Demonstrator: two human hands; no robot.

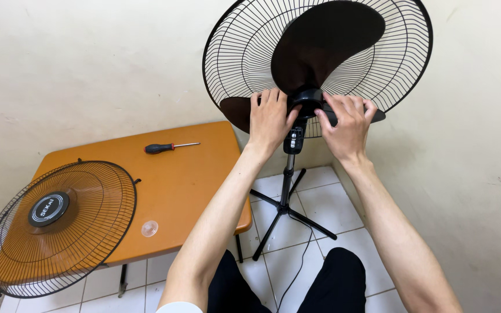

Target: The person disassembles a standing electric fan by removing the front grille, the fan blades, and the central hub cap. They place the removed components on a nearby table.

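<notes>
Hands on the hub: my left hand (269,119) and right hand (346,124) both grip the dark plastic fan blade (320,43), steadying it against the black wire rear grille (401,58).

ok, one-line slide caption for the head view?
Both hands, left hand and right hand, grip the fan hub; front grille and screwdriver lie on the table.

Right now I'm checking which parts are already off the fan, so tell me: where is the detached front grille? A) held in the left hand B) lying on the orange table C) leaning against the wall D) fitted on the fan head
B: the front grille lies flat on the orange table, overhanging its near edge, apart from both the left hand and right hand, which are at the fan's hub.
</notes>
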